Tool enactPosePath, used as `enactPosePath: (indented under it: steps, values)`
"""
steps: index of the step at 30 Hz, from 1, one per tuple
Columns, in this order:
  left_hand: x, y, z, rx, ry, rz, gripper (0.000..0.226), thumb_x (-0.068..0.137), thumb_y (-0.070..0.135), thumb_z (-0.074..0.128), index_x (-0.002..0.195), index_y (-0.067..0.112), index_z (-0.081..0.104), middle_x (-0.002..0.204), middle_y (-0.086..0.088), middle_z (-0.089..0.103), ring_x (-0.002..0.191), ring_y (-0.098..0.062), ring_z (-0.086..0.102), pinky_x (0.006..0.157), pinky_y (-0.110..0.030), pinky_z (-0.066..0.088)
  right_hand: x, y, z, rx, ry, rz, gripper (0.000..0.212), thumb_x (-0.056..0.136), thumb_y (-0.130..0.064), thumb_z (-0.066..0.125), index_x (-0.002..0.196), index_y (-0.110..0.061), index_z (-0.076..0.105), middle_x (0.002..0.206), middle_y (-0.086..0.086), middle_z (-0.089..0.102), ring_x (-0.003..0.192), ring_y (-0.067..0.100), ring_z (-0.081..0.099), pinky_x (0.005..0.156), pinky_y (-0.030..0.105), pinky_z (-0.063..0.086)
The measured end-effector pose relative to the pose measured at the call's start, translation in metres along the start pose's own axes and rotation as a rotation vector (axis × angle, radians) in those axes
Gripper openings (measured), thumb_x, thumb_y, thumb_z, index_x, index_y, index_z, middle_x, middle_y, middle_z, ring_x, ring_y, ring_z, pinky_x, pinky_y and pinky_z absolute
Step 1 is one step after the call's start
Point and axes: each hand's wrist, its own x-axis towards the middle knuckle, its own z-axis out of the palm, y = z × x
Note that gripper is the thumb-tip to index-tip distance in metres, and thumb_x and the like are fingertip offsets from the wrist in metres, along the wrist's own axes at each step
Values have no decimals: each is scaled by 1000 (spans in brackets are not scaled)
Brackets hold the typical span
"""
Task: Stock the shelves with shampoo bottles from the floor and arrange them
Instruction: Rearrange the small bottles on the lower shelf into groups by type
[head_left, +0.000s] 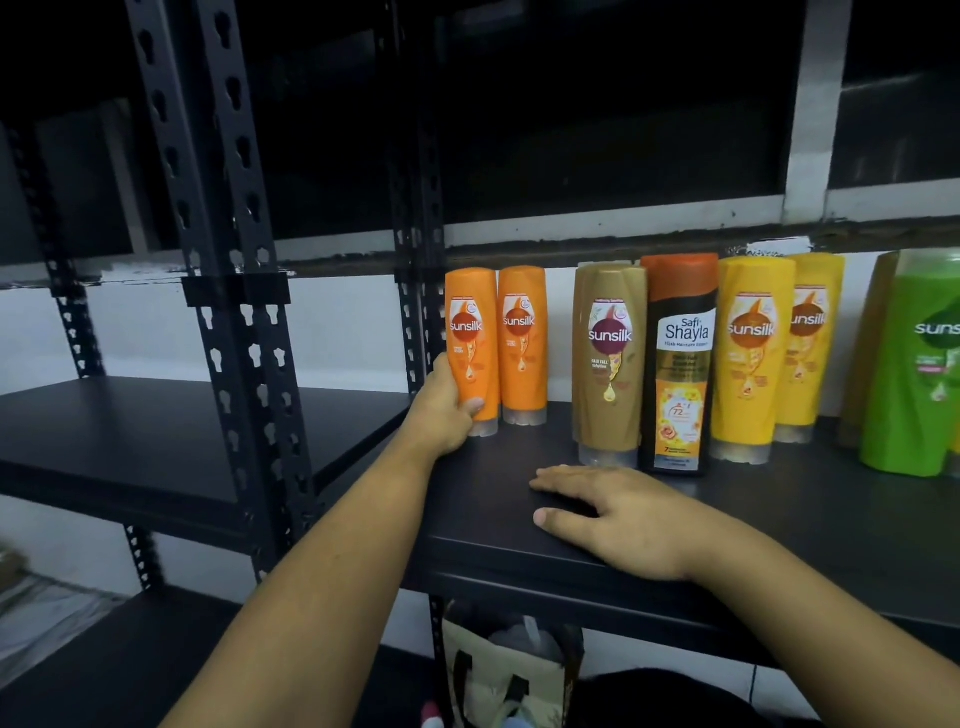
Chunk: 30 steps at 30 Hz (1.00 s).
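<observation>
Left hand (447, 410) grips the orange plastic shampoo bottle (471, 338), far left of the black orange-topped bottle (680, 364); right hand (623, 514) lies flat before that black bottle; a jerky release could tip the cap-standing orange one over.

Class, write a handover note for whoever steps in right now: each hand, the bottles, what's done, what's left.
Left hand grips the leftmost orange bottle low down. Right hand rests flat on the shelf.
Done: second orange bottle, brown bottle, black bottle, yellow bottles and green bottle stand in a row.
Left: let go, even the gaps; floor stock is out of view.
</observation>
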Motion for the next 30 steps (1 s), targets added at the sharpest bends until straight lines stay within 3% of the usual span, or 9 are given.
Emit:
enactPosePath:
  steps: [10, 19, 30]
  values:
    - [1, 0, 0, -2, 7, 5, 71, 99, 23, 66, 156, 20, 22, 152, -6, 44, 139, -28, 46, 107, -42, 39, 1, 1, 2, -38, -2, -10, 58, 100, -64, 40, 154, -43, 35, 162, -24, 27, 151, 0, 19, 125, 31, 16]
    - [-4, -1, 0, -45, 2, 28, 72, 101, 23, 65, 158, 22, 21, 154, -3, 44, 141, -27, 45, 109, -41, 38, -1, -1, 1, -16, 38, 12, 59, 98, -64, 44, 152, -40, 41, 159, -23, 35, 148, 1, 27, 123, 32, 23]
    - [-3, -5, -5, -44, -3, -19, 70, 101, 24, 64, 157, 20, 22, 156, -5, 42, 142, -30, 44, 112, -47, 39, -2, -3, -1, -15, 35, 14, 59, 98, -64, 44, 152, -40, 41, 159, -22, 35, 147, 2, 28, 122, 32, 24]
